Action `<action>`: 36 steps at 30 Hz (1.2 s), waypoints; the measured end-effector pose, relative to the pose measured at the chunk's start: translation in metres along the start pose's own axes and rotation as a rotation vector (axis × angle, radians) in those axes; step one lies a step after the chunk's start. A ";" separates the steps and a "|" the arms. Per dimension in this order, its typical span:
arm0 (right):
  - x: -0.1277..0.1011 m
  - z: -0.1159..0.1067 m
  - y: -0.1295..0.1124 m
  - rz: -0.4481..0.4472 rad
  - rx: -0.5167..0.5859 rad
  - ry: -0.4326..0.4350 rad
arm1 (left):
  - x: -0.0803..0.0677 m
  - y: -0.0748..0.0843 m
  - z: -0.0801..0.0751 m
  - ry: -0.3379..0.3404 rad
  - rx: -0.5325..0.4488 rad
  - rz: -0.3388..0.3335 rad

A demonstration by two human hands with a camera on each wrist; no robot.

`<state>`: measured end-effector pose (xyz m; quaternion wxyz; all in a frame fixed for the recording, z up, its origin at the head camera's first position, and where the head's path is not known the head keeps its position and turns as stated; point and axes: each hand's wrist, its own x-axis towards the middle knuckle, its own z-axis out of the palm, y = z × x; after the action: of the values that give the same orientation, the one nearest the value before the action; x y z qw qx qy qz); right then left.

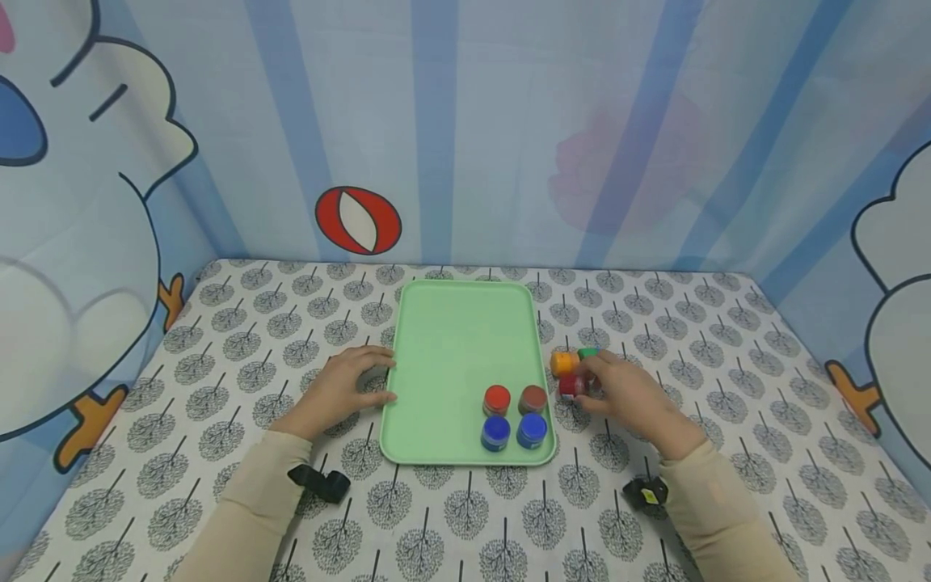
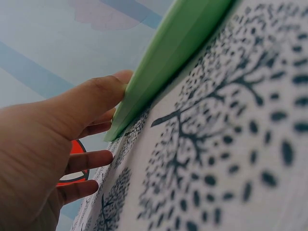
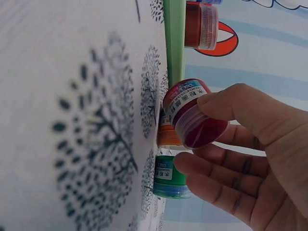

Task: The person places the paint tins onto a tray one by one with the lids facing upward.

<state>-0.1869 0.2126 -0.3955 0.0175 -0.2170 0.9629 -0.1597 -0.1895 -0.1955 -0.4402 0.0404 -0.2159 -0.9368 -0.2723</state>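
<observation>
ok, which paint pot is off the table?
The red pot, pinched in the right hand; orange and green sit on the cloth, four others in the tray.

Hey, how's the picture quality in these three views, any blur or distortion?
Head view: evenly lit, sharp, wide-angle bending at the edges. Left wrist view: dim, tilted, the left hand and green tray soft. Right wrist view: the red jar sharp, the near cloth blurred.

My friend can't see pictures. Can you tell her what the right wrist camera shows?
The right hand pinches a small red paint jar just off the tree-patterned tablecloth. Behind it stand an orange jar and a green jar, beside the light green tray that holds a brown-red jar.
</observation>
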 end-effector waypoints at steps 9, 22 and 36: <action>0.000 -0.003 -0.002 -0.008 0.019 0.017 | 0.000 0.000 0.000 0.001 0.005 0.010; 0.001 -0.007 -0.004 -0.056 -0.016 0.063 | 0.000 0.002 -0.002 0.002 0.016 0.007; 0.004 -0.013 -0.012 -0.115 -0.053 0.103 | 0.001 0.002 -0.002 -0.007 0.021 0.002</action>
<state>-0.1873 0.2046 -0.3791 -0.0468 -0.2637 0.9524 -0.1456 -0.1893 -0.1947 -0.4377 0.0396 -0.2172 -0.9396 -0.2617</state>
